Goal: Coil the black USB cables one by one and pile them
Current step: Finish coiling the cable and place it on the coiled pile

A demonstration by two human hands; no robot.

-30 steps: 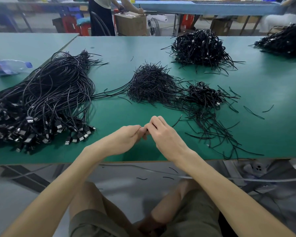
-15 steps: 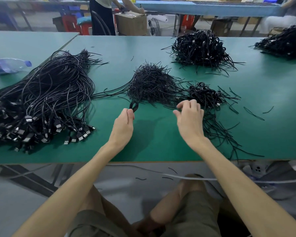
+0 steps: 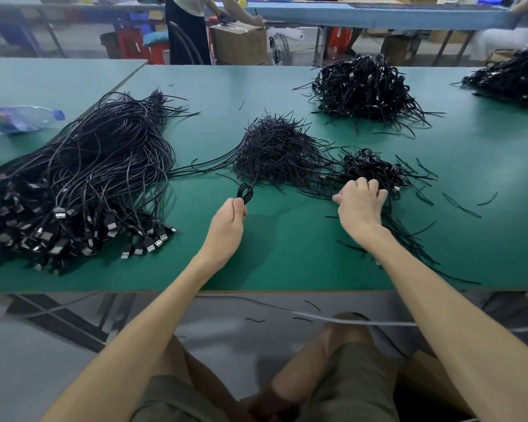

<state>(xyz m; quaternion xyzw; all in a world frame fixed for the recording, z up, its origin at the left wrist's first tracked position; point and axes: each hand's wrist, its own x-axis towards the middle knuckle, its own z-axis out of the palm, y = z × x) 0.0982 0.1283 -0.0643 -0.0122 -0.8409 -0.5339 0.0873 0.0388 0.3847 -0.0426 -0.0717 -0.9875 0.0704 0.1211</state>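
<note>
My left hand (image 3: 229, 222) pinches a small coiled black cable (image 3: 245, 192) between thumb and fingers, held upright just above the green table (image 3: 287, 248). My right hand (image 3: 360, 205) reaches over loose black ties (image 3: 409, 236) at the near edge of a small pile of coiled cables (image 3: 371, 169). Its fingers bend down onto the strands, thumb stretched left, fingertips hidden. A big bundle of uncoiled USB cables (image 3: 89, 178) lies on the left, plugs toward me.
A mound of black ties (image 3: 275, 150) sits mid-table. Larger coiled piles lie at the far middle (image 3: 363, 86) and the far right (image 3: 512, 77). A plastic bottle (image 3: 22, 118) lies at the left. A person stands behind the table by a cardboard box (image 3: 238, 44).
Both hands left the table's front edge, where they worked together. The left now holds the coil up by itself, and the right has moved forward and right to the ties.
</note>
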